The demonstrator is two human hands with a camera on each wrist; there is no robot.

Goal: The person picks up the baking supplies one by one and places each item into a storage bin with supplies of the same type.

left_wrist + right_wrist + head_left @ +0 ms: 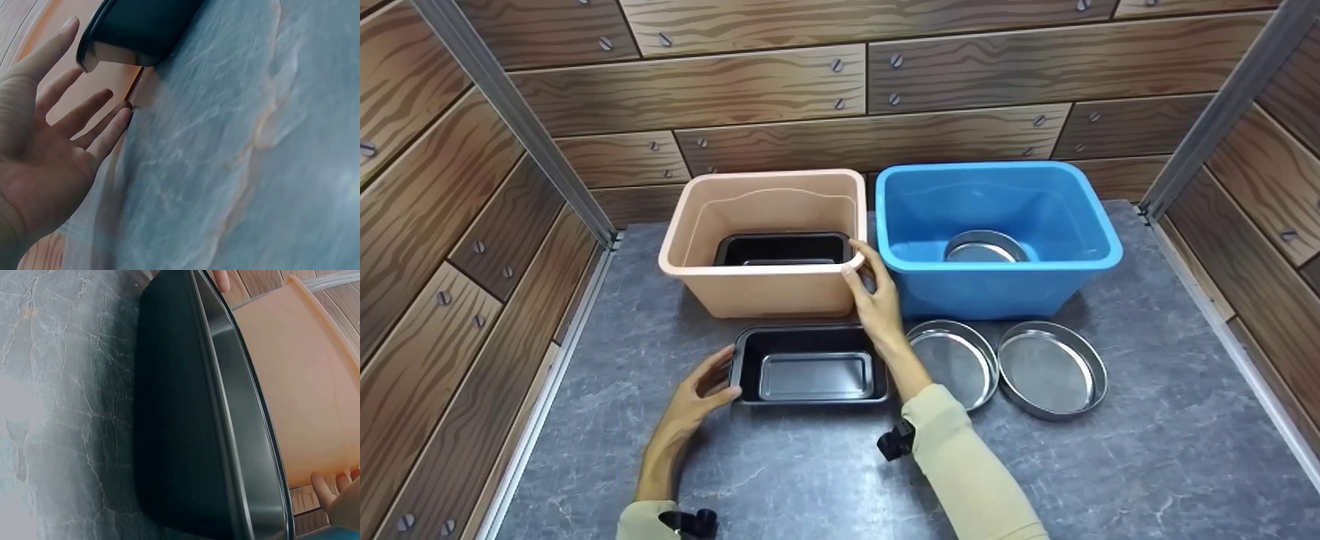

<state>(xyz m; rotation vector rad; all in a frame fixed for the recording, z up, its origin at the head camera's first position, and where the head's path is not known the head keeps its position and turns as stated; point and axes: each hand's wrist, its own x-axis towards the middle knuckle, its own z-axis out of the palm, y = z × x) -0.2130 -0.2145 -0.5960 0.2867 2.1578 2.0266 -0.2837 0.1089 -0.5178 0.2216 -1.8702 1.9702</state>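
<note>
A black loaf pan (814, 375) sits on the grey table in front of a peach bin (769, 292). My left hand (694, 397) is at the pan's left end, fingers spread and thumb apart; in the left wrist view the fingers reach past the pan (140, 34) and hold nothing. My right hand (879, 300) grips the peach bin's front right corner, thumb on the front side and a finger over the rim. The right wrist view shows its fingertips (320, 486) at the bin's edge, beyond the pan. Another black loaf pan (784, 244) lies inside the peach bin.
A blue bin (990, 289) stands right of the peach one, with a round metal pan (984, 246) inside. Two more round pans, a left one (952, 364) and a right one (1050, 371), lie before it. Wood-patterned walls (780, 90) enclose the table.
</note>
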